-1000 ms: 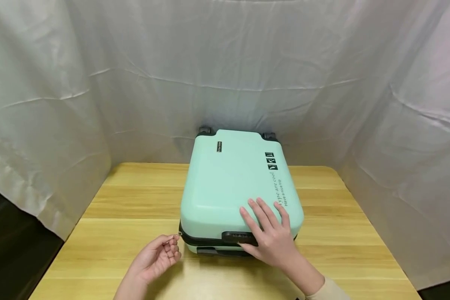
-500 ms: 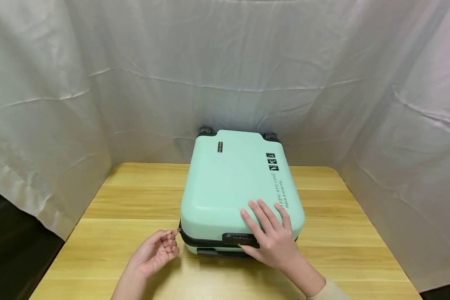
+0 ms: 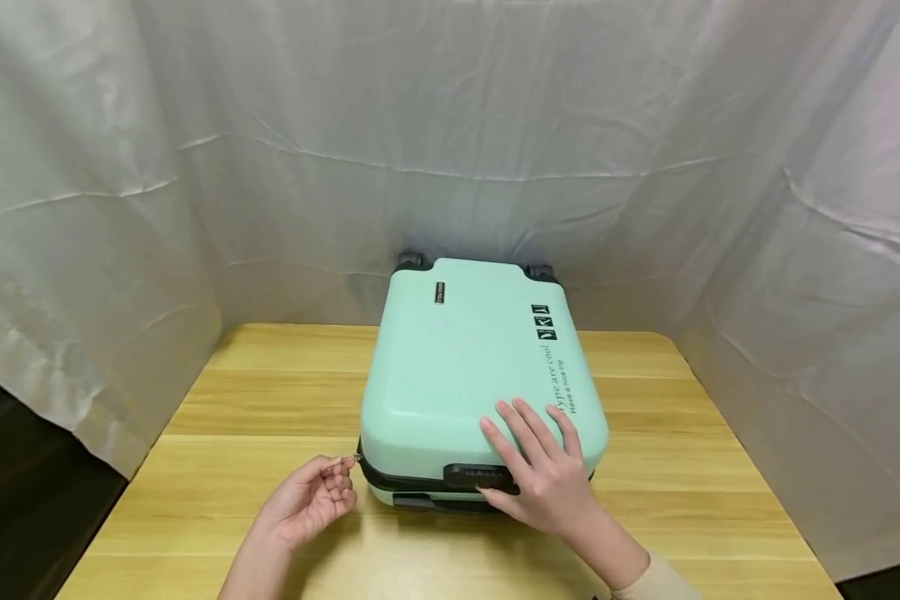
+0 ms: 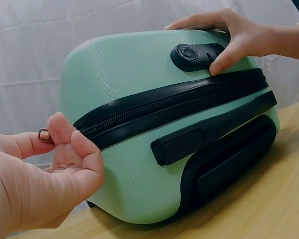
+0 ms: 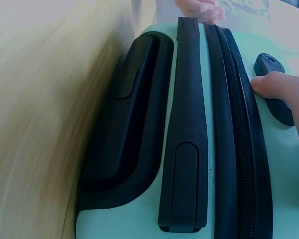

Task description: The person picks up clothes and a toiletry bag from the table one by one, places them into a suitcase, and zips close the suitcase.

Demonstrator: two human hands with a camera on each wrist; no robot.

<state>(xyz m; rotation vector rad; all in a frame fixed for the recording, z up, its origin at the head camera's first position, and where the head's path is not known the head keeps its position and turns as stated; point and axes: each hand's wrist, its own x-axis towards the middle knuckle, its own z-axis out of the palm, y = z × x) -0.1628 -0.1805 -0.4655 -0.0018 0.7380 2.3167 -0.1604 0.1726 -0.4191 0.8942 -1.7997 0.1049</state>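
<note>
A mint-green hard-shell suitcase (image 3: 465, 367) lies flat on the table, its handle side facing me. At its near left corner my left hand (image 3: 307, 504) pinches a small metal zipper pull (image 4: 44, 135) between thumb and forefinger. The black zipper (image 4: 154, 105) runs along the near side with its teeth closed where visible. My right hand (image 3: 543, 487) rests on the lid's near right part, fingers spread. Its thumb lies by the black combination lock (image 4: 195, 57). Below the zipper sits a black carry handle (image 5: 187, 124).
The wooden table (image 3: 285, 392) extends on both sides of the suitcase. Grey-white curtains (image 3: 450, 142) hang behind and beside it. Two black wheels (image 3: 410, 262) stick out at the suitcase's far end, close to the back curtain.
My left hand has moved slightly away from me with the zipper pull, around the near left corner. The right hand stays on the lid, and the suitcase has hardly shifted.
</note>
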